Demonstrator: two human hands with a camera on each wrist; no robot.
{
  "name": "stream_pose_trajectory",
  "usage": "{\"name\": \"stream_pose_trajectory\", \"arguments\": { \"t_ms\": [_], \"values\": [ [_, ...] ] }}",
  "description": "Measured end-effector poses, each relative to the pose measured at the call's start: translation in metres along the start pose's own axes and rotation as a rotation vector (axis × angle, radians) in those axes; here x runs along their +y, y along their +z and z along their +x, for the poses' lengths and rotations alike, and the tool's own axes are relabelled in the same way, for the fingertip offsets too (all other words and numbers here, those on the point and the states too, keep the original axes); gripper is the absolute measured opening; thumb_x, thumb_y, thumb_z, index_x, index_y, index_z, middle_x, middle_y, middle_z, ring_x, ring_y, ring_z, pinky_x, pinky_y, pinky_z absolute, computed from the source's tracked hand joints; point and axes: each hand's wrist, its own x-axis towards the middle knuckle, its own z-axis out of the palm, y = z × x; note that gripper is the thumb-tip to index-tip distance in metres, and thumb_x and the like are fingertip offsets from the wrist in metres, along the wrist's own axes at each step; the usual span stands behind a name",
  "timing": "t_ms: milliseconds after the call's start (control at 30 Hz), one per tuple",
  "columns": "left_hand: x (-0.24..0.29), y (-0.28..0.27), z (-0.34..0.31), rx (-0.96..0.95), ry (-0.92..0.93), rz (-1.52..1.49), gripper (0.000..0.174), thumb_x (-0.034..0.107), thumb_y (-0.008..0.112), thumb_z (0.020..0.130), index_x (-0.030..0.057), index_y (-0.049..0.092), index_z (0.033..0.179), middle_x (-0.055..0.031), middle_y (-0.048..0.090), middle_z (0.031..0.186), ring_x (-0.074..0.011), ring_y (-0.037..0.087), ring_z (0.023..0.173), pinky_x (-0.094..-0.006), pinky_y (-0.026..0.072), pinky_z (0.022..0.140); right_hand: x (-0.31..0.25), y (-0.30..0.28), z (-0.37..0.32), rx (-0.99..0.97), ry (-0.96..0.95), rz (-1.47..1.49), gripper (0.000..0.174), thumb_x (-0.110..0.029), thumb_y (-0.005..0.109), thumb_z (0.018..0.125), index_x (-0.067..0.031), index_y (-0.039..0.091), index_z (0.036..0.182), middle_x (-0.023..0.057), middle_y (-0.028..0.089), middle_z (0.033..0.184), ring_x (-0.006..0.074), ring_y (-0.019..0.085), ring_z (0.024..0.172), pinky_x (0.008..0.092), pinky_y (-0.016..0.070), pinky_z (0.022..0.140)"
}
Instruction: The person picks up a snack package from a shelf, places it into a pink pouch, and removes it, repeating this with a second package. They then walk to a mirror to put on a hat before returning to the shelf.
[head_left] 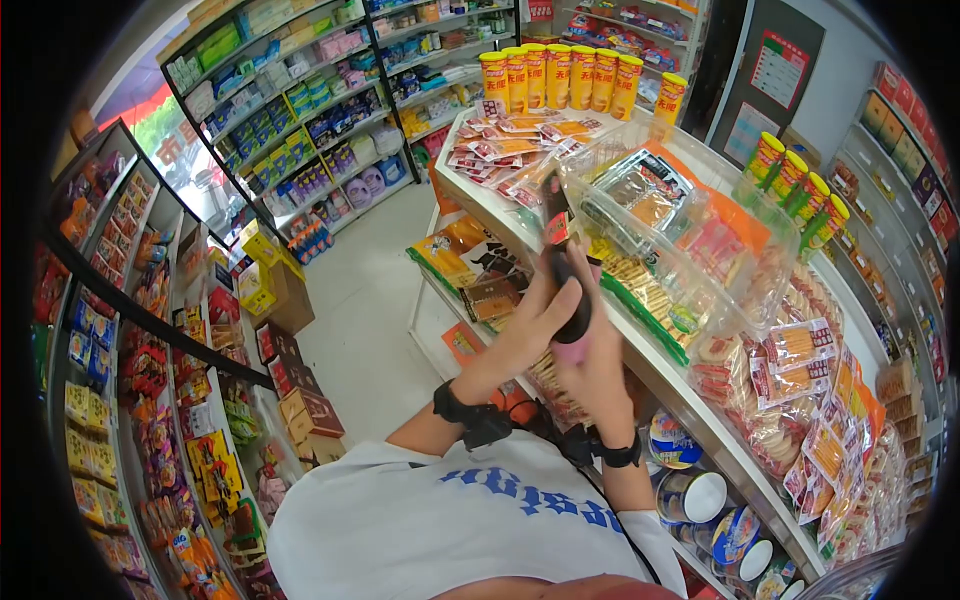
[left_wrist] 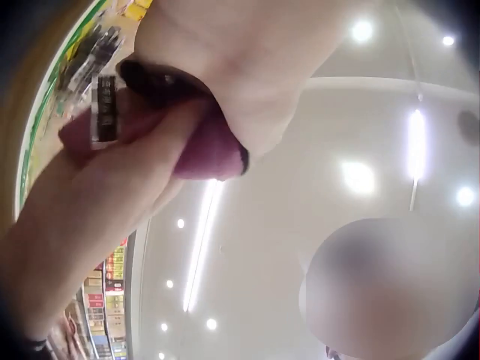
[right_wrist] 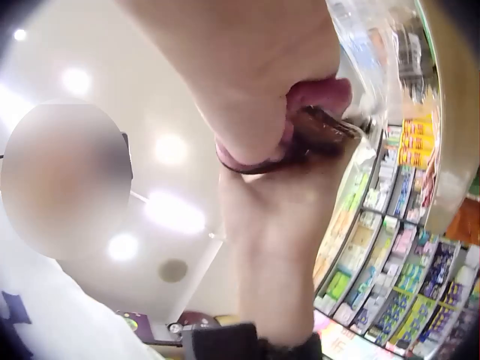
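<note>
A long dark and pink item (head_left: pixel 574 318) with a small red label is held upright between both hands over the counter's near edge. My left hand (head_left: pixel 525 335) grips it from the left, thumb across its front. On its other side my right hand (head_left: pixel 600 370) curls round the lower pink part; it is slightly blurred. In the left wrist view, the item's pink side (left_wrist: pixel 214 154) shows between the hands, with a black-and-white label near one end. The right wrist view has its pink end (right_wrist: pixel 326 94) and dark glossy part beside the fingers, partly covered by the hands.
The white counter (head_left: pixel 650 365) carries clear plastic bins (head_left: pixel 745 290), packaged snacks (head_left: pixel 520 140) and yellow canisters (head_left: pixel 558 80). Lidded tubs (head_left: pixel 692 497) stand beneath it at the right. Stocked shelves (head_left: pixel 185 400) line the left, with cardboard boxes (head_left: pixel 290 300) on the floor.
</note>
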Motion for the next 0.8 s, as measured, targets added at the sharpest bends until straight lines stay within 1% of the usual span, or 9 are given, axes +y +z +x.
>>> {"name": "stream_pose_trajectory", "arguments": {
  "t_ms": [100,200,333,367,400,467,600,733,800],
  "values": [
    [0.013,-0.005,-0.009,0.037,-0.387,-0.373,0.057,0.042,0.048,0.103,0.0057,0.038,0.146,-0.0053,0.050,0.141,-0.0129,0.048,0.128,-0.0298,0.0379,0.107,0.010,0.003,-0.002,-0.141,-0.122,-0.166,0.079,-0.006,0.062,0.077,0.0021,0.031,0.149,0.0247,0.024,0.157,0.0389,0.022,0.147,0.0493,0.0129,0.121],
    [0.016,-0.010,-0.007,-0.004,-0.366,-0.349,0.051,0.040,0.040,0.106,0.0071,0.041,0.145,-0.0086,0.053,0.140,-0.0192,0.052,0.129,-0.0358,0.0408,0.108,0.020,0.001,0.001,-0.044,-0.108,-0.190,0.080,-0.016,0.065,0.077,0.0026,0.032,0.148,0.0239,0.027,0.157,0.0404,0.021,0.147,0.0513,0.0090,0.120],
    [0.025,-0.006,0.002,0.207,-0.254,-0.472,0.047,0.040,0.042,0.105,0.0083,0.048,0.139,-0.0090,0.060,0.130,-0.0210,0.062,0.115,-0.0368,0.0491,0.100,0.015,0.006,0.001,-0.133,-0.120,-0.219,0.079,-0.014,0.065,0.073,0.0021,0.038,0.145,0.0205,0.031,0.156,0.0384,0.024,0.146,0.0534,0.0085,0.121],
    [0.006,-0.038,0.007,0.043,-0.191,-0.710,0.048,0.042,0.041,0.105,0.0070,0.049,0.136,-0.0118,0.063,0.124,-0.0226,0.065,0.107,-0.0374,0.0531,0.094,0.007,0.005,0.001,-0.230,-0.116,-0.199,0.078,-0.013,0.065,0.071,-0.0009,0.041,0.145,0.0172,0.033,0.155,0.0365,0.026,0.146,0.0541,0.0084,0.121],
    [0.041,-0.011,0.008,0.303,-0.221,-0.467,0.052,0.046,0.037,0.105,0.0050,0.050,0.135,-0.0145,0.064,0.120,-0.0252,0.067,0.104,-0.0380,0.0547,0.092,0.010,0.007,-0.003,-0.320,-0.178,-0.232,0.077,-0.013,0.064,0.071,-0.0042,0.042,0.145,0.0153,0.033,0.156,0.0353,0.026,0.146,0.0541,0.0100,0.121],
    [0.042,-0.028,0.016,0.114,-0.153,-0.575,0.056,0.047,0.034,0.105,0.0033,0.049,0.136,-0.0159,0.064,0.121,-0.0268,0.066,0.106,-0.0401,0.0532,0.094,0.008,0.006,-0.008,-0.433,-0.192,-0.218,0.074,-0.010,0.061,0.072,-0.0041,0.044,0.144,0.0164,0.032,0.156,0.0356,0.024,0.147,0.0538,0.0120,0.121],
    [0.030,-0.018,0.008,0.127,-0.158,-0.580,0.061,0.050,0.031,0.105,0.0018,0.044,0.141,-0.0153,0.059,0.131,-0.0262,0.059,0.118,-0.0413,0.0463,0.103,0.023,0.005,-0.003,-0.044,-0.086,-0.112,0.072,-0.001,0.062,0.076,0.0008,0.040,0.145,0.0212,0.026,0.159,0.0337,0.018,0.150,0.0459,0.0193,0.120],
    [0.023,-0.017,0.001,0.038,-0.202,-0.355,0.058,0.048,0.032,0.106,0.0038,0.044,0.141,-0.0120,0.057,0.135,-0.0235,0.057,0.121,-0.0386,0.0440,0.104,0.031,0.008,-0.013,0.137,0.449,0.556,0.046,0.005,0.065,0.087,0.0059,0.051,0.130,0.0157,0.052,0.137,0.0166,0.057,0.114,0.0292,0.0485,0.093],
    [0.019,-0.024,0.000,0.181,-0.230,-0.064,0.049,0.037,0.048,0.104,0.0019,0.046,0.139,-0.0097,0.060,0.126,-0.0167,0.058,0.114,-0.0323,0.0458,0.098,0.024,-0.004,-0.012,0.112,0.667,0.466,0.036,0.004,0.067,0.088,0.0060,0.057,0.122,0.0121,0.065,0.119,0.0140,0.065,0.097,0.0271,0.0513,0.085]
  ]
}}
